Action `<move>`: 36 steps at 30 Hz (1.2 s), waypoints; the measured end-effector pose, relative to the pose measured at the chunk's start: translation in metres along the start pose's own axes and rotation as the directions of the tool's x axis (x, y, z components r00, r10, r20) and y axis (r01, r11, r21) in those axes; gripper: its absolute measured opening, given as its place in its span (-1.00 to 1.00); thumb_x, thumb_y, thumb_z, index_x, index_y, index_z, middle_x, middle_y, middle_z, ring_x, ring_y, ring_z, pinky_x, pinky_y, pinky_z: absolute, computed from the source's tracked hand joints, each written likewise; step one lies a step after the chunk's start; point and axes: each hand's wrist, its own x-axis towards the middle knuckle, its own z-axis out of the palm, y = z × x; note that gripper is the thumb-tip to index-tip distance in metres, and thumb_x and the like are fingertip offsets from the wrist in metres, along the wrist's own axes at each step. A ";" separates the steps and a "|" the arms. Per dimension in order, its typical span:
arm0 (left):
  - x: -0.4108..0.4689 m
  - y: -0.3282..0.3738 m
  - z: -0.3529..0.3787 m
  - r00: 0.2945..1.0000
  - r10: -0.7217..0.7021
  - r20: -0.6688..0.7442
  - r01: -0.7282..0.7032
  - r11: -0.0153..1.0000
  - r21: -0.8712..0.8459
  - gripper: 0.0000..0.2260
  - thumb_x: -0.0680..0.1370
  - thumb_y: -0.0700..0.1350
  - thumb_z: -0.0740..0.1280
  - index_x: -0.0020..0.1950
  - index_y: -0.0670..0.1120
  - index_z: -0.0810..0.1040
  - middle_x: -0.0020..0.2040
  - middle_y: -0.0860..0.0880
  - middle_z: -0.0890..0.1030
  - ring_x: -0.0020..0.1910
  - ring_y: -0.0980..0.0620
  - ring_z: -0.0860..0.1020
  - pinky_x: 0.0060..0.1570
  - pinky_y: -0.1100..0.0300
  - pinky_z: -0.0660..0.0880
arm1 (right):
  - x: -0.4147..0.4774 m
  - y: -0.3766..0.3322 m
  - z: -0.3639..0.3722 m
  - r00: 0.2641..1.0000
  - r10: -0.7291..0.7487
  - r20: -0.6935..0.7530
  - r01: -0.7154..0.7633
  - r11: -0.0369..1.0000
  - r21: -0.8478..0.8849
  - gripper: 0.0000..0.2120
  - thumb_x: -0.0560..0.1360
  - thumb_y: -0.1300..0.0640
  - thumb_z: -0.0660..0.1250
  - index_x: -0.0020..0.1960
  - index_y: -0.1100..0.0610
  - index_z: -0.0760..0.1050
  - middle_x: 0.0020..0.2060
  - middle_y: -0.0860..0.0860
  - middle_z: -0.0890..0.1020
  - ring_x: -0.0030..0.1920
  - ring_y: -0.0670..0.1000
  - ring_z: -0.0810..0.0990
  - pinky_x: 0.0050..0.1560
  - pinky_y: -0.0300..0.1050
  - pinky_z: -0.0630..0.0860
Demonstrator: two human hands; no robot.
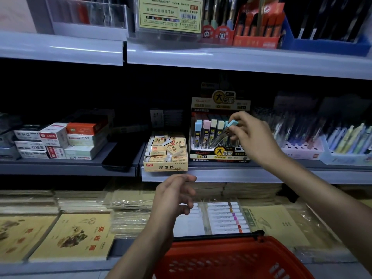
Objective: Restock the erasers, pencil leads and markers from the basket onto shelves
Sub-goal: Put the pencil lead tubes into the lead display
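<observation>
On the middle shelf (241,175), close to its front edge, stands a box of pencil leads (219,156) with rows of thin tubes that have blue, pink and yellow caps. The right hand (253,137) is up over the right side of this box. Its thumb and fingers pinch one lead tube (220,136) near its blue cap. The tube is tilted, with its cap up by the fingers and its low end down and to the left, in front of the other tubes; I cannot tell if it sits in a hole. Just left of the leads, at the same front edge, is a yellow box of erasers (165,167), full, with some erasers lying crooked on top. The left hand (173,195) hangs in the air in front of the shelf edge, under the eraser box. Its fingers are loosely bent and it holds nothing. Below both hands is the red basket (211,241); what is inside it cannot be seen. Just behind the basket's rim, a clear pack of markers (227,216) lies on the bottom shelf beside yellow notebooks (74,236). Small white and red boxes (60,141) are stacked at the left end of the middle shelf, and pale pens (346,139) stand in trays at the right end.
</observation>
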 end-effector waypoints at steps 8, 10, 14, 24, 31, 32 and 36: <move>-0.002 0.000 0.001 0.999 0.033 0.004 -0.033 0.998 0.052 -0.78 0.67 -0.17 0.25 0.02 -0.17 0.68 -0.28 -0.13 0.56 -0.47 0.01 0.43 -0.44 0.19 0.29 | 0.016 -0.013 0.019 0.992 -0.129 0.009 0.126 0.950 -0.287 -0.67 0.59 0.19 0.41 0.34 0.11 0.55 -0.03 -0.02 0.53 -0.06 0.01 0.54 0.04 -0.02 0.55; -0.004 0.001 0.002 0.999 0.053 0.009 -0.054 0.996 0.071 -0.79 0.66 -0.18 0.25 0.01 -0.17 0.68 -0.29 -0.12 0.56 -0.47 0.01 0.44 -0.44 0.19 0.30 | 0.012 -0.014 0.023 0.993 -0.114 -0.014 0.106 0.956 -0.274 -0.61 0.59 0.23 0.40 0.40 0.09 0.47 -0.02 -0.02 0.56 -0.06 0.00 0.55 0.00 0.03 0.59; -0.008 0.002 0.002 0.994 0.103 0.027 -0.106 0.987 0.123 -0.84 0.65 -0.19 0.29 0.03 -0.17 0.67 -0.30 -0.09 0.57 -0.44 0.04 0.47 -0.41 0.21 0.35 | -0.001 -0.011 0.016 0.995 -0.092 -0.034 0.080 0.963 -0.256 -0.59 0.59 0.23 0.40 0.39 0.04 0.42 -0.06 -0.04 0.55 -0.12 -0.03 0.54 -0.06 -0.01 0.57; -0.022 -0.014 0.002 0.931 0.316 0.180 -0.364 0.811 0.458 -0.91 0.60 -0.09 0.41 0.09 0.04 0.59 -0.19 -0.08 0.60 -0.19 0.11 0.57 -0.17 0.27 0.48 | -0.093 -0.011 -0.017 0.993 -0.039 0.115 0.065 0.970 -0.236 -0.51 0.58 0.05 0.41 0.47 -0.11 0.38 0.18 -0.16 0.51 0.12 -0.11 0.53 0.10 -0.10 0.55; -0.052 -0.041 -0.007 0.842 0.360 0.402 -0.494 0.212 0.843 -0.64 0.57 0.19 0.28 0.35 0.18 0.41 0.16 0.18 0.51 0.15 0.09 0.53 0.04 0.03 0.54 | -0.168 0.004 -0.020 0.969 0.024 0.246 0.034 0.973 -0.229 -0.45 0.53 -0.12 0.41 0.48 -0.17 0.33 0.25 -0.20 0.45 0.13 -0.05 0.57 0.15 0.01 0.54; -0.057 -0.047 -0.008 0.839 0.342 0.422 -0.497 0.167 0.852 -0.60 0.57 0.20 0.27 0.39 0.17 0.40 0.23 0.16 0.51 0.18 0.06 0.53 0.06 0.02 0.54 | -0.181 0.007 -0.019 0.965 0.031 0.262 0.030 0.974 -0.223 -0.45 0.52 -0.13 0.41 0.47 -0.17 0.34 0.25 -0.20 0.45 0.15 -0.05 0.57 0.15 0.03 0.55; -0.074 -0.063 -0.014 0.846 0.258 0.468 -0.493 0.040 0.869 -0.49 0.56 0.22 0.24 0.48 0.10 0.40 0.32 0.06 0.52 0.21 -0.06 0.56 0.07 0.01 0.54 | -0.226 0.028 -0.014 0.952 0.030 0.305 0.044 0.972 -0.230 -0.43 0.51 -0.10 0.44 0.47 -0.12 0.37 0.31 -0.16 0.46 0.27 -0.05 0.53 0.21 -0.01 0.54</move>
